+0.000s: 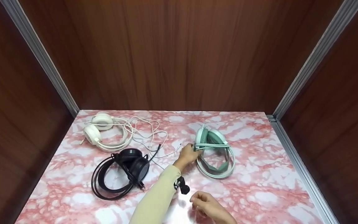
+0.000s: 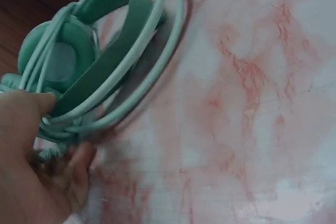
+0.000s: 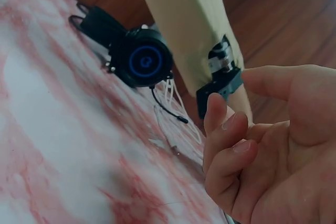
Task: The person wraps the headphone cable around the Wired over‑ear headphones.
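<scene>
My left hand (image 1: 187,155) grips the near left side of a pair of mint green headphones (image 1: 218,137) lying on the right half of the table. In the left wrist view, its thumb lies over the green cable and band of the headphones (image 2: 105,66), with the fingers curled below. A coiled cable wraps around the ear cups and headband. Nearer the front edge, my right hand (image 1: 210,207) is held above the table with nothing in it. The right wrist view shows this hand (image 3: 278,150) palm inward, its fingers loosely curled.
Black headphones (image 1: 140,168) with a boom microphone lie left of my left forearm. Behind them are white headphones (image 1: 103,120), their thin white cable (image 1: 158,132) spread toward the middle. Brown wood-grain panels (image 1: 179,56) enclose the marbled table (image 1: 256,199) at the back and sides.
</scene>
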Demonstrator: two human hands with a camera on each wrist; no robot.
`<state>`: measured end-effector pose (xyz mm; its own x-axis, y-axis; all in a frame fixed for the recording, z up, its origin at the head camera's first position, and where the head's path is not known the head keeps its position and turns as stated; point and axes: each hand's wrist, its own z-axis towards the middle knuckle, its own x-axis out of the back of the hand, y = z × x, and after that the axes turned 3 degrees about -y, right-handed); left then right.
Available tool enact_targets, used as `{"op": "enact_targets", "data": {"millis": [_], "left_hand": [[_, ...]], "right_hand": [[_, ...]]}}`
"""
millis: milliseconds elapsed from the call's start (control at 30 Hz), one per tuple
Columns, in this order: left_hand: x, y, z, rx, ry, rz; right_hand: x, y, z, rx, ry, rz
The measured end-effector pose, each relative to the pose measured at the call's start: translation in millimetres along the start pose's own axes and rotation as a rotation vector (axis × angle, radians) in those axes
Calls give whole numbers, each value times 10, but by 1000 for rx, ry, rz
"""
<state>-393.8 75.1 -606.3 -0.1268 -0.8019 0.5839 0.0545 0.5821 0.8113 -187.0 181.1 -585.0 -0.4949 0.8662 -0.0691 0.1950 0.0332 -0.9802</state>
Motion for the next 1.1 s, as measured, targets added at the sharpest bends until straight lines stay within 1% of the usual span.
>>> {"op": "enact_targets", "data": {"millis": [100, 167, 233, 267, 333, 400, 433, 500, 600, 633, 700, 767, 800, 867, 933, 1000, 1033, 1100], "left_hand": [[79, 17, -83, 50, -11, 54], [140, 38, -163, 69, 5, 98], [206, 71, -284, 67, 29, 160], [240, 86, -362, 48, 39, 196], [319, 116, -584, -16, 41, 263], [422, 138, -862, -100, 15, 310], [479, 136, -1010, -150, -8, 317], [602, 115, -1320, -234, -65, 286], [751, -1, -1725, -298, -141, 165], [790, -57, -1840, -311, -160, 110], [857, -182, -2045, -315, -188, -4], [933, -309, -2199, -315, -201, -112], [986, -370, -2253, -314, -202, -159], [1143, -461, -2319, -281, -187, -226], [1362, -520, -2315, -251, -134, -253], [1637, -531, -2257, -211, -66, -228], [1782, -517, -2210, -195, -21, -206], [2066, -481, -2074, -159, 72, -120]], "right_hand": [[-19, 49, 18, 4, -18, 10], [-33, 73, 29, 1, -29, 18], [-34, 96, 29, -9, -41, 25], [-27, 112, 25, -17, -46, 25], [1, 147, 14, -40, -47, 22], [36, 169, -9, -61, -43, 15], [53, 175, -18, -71, -39, 6], [78, 168, -30, -93, -23, 3], [96, 133, -33, -117, 4, 0], [98, 122, -28, -126, 16, -1], [93, 96, -17, -142, 38, -2], [80, 80, 0, -152, 57, -15], [71, 70, 11, -156, 71, -23], [49, 63, 42, -165, 95, -36], [32, 76, 78, -164, 122, -66], [19, 99, 110, -161, 154, -103], [15, 117, 123, -153, 167, -125], [5, 149, 140, -127, 185, -171]]}}
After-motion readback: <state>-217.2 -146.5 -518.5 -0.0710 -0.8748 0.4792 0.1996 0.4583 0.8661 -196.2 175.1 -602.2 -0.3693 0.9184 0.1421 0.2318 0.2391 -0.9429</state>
